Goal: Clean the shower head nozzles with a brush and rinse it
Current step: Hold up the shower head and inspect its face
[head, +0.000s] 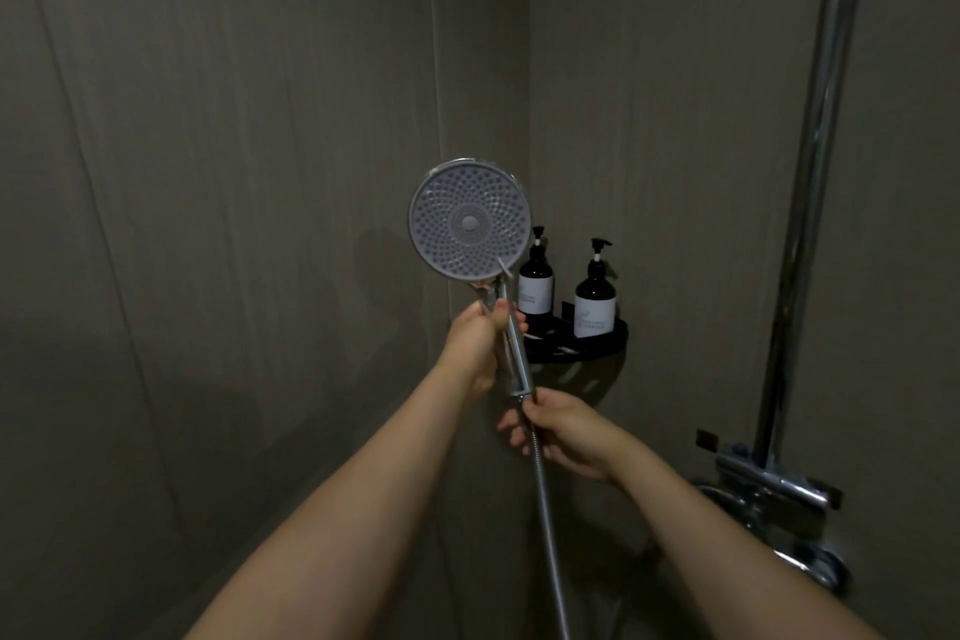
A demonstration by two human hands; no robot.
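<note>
A round shower head (pixel 470 219) with a grey nozzle face points toward me, held upright in the middle of the view. My left hand (pixel 480 346) is wrapped around its chrome handle just below the face. My right hand (pixel 563 431) pinches the top of the metal hose (pixel 545 509) where it joins the handle's lower end. The hose runs down and out of the bottom of the frame. No brush is in view.
A black corner shelf (pixel 597 343) behind the handle carries two dark pump bottles (pixel 596 294). A chrome riser pipe (pixel 815 172) stands at the right, with the mixer valve (pixel 774 489) at its foot. Grey tiled walls meet in a corner behind.
</note>
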